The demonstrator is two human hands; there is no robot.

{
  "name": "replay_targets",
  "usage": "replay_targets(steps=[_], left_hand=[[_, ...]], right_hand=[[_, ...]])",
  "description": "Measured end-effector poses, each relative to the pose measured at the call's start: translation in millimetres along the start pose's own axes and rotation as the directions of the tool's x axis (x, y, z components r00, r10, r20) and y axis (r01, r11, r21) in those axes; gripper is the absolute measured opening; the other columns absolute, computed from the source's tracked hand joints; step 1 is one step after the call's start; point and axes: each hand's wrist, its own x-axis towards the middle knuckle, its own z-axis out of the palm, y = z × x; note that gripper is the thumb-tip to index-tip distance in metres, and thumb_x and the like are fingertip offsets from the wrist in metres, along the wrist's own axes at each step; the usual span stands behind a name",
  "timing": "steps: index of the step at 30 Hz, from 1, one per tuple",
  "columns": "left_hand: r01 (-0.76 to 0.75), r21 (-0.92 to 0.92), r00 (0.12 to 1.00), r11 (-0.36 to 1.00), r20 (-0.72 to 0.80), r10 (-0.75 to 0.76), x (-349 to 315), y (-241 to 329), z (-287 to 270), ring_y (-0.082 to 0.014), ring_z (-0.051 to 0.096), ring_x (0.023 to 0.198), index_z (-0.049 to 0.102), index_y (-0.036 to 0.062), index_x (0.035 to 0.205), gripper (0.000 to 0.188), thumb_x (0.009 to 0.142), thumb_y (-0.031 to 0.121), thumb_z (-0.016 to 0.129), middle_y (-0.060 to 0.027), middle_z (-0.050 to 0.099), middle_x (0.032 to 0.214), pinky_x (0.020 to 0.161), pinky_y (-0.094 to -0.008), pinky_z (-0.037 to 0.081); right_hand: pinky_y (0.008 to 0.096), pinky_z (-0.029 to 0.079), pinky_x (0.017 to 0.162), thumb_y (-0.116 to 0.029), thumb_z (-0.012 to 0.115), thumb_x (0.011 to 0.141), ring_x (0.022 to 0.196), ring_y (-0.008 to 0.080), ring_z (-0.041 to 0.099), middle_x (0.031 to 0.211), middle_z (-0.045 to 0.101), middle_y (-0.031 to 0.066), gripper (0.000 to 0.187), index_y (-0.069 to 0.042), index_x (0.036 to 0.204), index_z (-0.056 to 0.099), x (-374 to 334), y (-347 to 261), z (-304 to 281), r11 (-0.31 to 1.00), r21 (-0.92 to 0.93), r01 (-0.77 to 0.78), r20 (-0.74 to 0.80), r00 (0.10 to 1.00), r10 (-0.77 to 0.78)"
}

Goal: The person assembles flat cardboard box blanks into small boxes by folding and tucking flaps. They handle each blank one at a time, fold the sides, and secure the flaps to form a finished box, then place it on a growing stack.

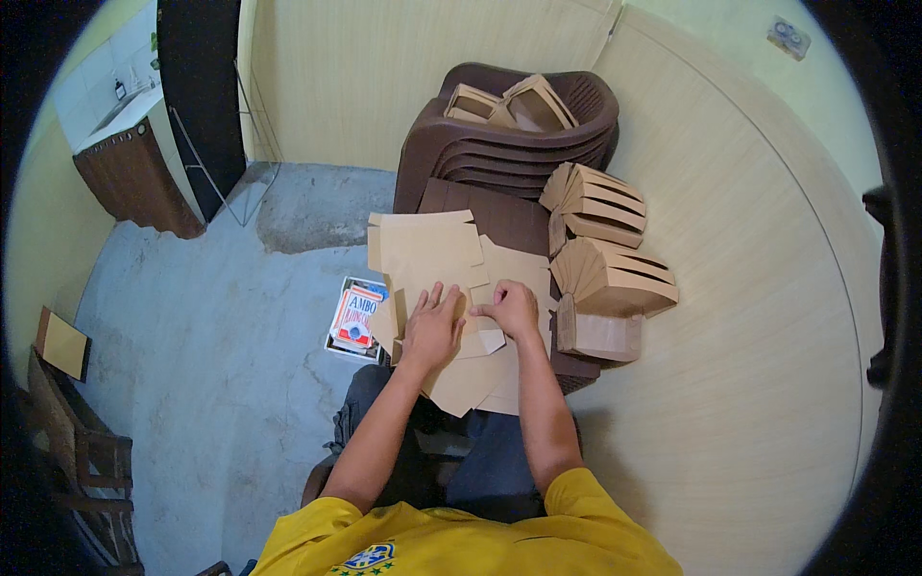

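Observation:
Flat tan cardboard blanks (427,245) with cut tabs and creases lie overlapped across a dark brown surface and over my lap. My left hand (434,326) rests flat on the upper blank, fingers stretched out and pressing down near its middle. Just to the right, my right hand (514,309) is closed, fingers curled and thumb pointing left at the blank's creased edge. What its fingertips pinch, if anything, is too small to make out. A small pale flap (493,341) sticks up below that hand.
Folded cardboard boxes with fanned, slotted sides (624,274) stand at the right. More cardboard pieces (538,104) sit on stacked brown plastic chairs (509,158). Left of the blanks is a white box (332,341) holding printed packets. A wooden chair (101,461) stands far left.

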Motion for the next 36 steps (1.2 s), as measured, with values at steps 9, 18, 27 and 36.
replay_targets(steps=[9,18,27,36], left_hand=[[-0.086,0.026,0.996,0.996,-0.003,0.086,-0.8,-3.1,7.1,-0.0470,0.040,0.154,0.052,-0.0021,0.151,0.055,0.102,0.021,0.062,-0.0234,0.049,0.162,0.131,-0.0556,0.029],[-0.064,-0.075,0.997,0.995,-0.053,0.060,-3.2,-7.4,18.2,-0.0445,0.036,0.157,0.051,-0.0089,0.150,0.056,0.102,0.019,0.060,-0.0288,0.045,0.163,0.133,-0.0540,0.026],[0.143,-0.207,0.987,0.968,0.104,-0.124,13.2,6.0,-18.3,-0.0405,0.044,0.151,0.059,-0.0023,0.145,0.050,0.102,0.022,0.065,-0.0233,0.054,0.155,0.131,-0.0498,0.029],[0.057,0.026,0.983,0.998,-0.175,-0.051,18.4,21.6,1.6,-0.0422,0.045,0.149,0.032,0.0066,0.167,0.085,0.097,0.030,0.074,-0.0235,0.053,0.154,0.131,-0.0543,0.029]], right_hand=[[0.0486,0.045,0.081,-0.046,0.099,0.070,0.082,0.0322,0.067,0.075,0.069,0.0067,0.052,-0.011,0.071,0.060,23.9,-0.3,21.5,0.999,0.032,-0.004,-0.113,0.994,0.007],[0.0485,0.043,0.083,-0.059,0.095,0.070,0.089,0.0317,0.066,0.077,0.066,0.0061,0.061,-0.012,0.070,0.058,0.7,7.1,21.1,0.988,-0.024,0.153,-0.089,0.984,-0.154],[0.0531,0.054,0.083,-0.043,0.082,0.092,0.088,0.0403,0.070,0.094,0.074,0.0182,0.041,-0.005,0.092,0.067,27.8,-15.8,27.6,0.995,0.101,0.022,-0.311,0.950,0.010],[0.0402,0.058,0.078,-0.018,0.070,0.098,0.086,0.0239,0.073,0.104,0.078,0.0152,0.020,-0.002,0.111,0.069,34.1,-23.9,23.7,0.819,0.526,-0.228,-0.073,0.948,0.311]])
